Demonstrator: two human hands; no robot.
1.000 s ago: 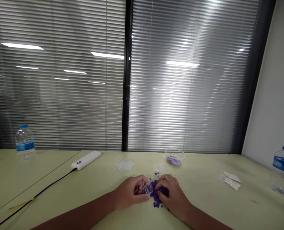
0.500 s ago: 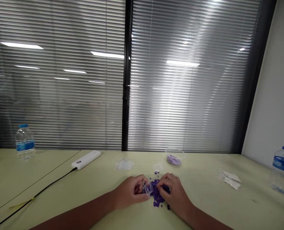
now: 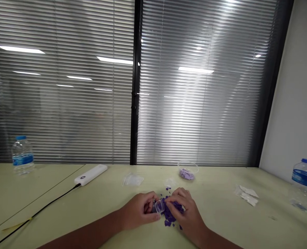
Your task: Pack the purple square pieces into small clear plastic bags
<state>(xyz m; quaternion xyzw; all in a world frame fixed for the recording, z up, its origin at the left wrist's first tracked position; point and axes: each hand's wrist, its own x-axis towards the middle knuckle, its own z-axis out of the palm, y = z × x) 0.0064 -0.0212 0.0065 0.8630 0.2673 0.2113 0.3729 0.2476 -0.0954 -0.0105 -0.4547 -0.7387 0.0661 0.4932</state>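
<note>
Left hand: the left hand (image 3: 140,209) is closed around a small clear cup (image 3: 160,206), thumb and fingers wrapped about its wall.
Cup: it lies tipped on its side in that grip, low on the table (image 3: 220,221), its mouth turned toward the other hand. This probably brings its opening level with the loose pieces.
Right hand: the right hand (image 3: 185,211) is curled, fingertips down, just beside the cup's mouth. Whether it pinches a piece or only presses on the heap cannot be told, as the fingers hide it.
Purple pieces: a heap of small purple pieces (image 3: 170,217) sits right at the cup's mouth and under the right fingertips. A few strays lie just beyond and just nearer than the grip.
Beyond the grip: a small clear bag (image 3: 171,182) lies near. Farther back stands a clear bowl (image 3: 188,169) holding paler purple bits, kept well apart from the dark heap.
Left of the grip: another clear bag (image 3: 133,180), then a white power bank (image 3: 91,174) with its black cable (image 3: 52,204). A water bottle (image 3: 22,155) stands far off.
Right of the grip: torn white wrappers (image 3: 246,195) lie well clear of the hands. A second bottle (image 3: 305,180) stands at the table's end.
</note>
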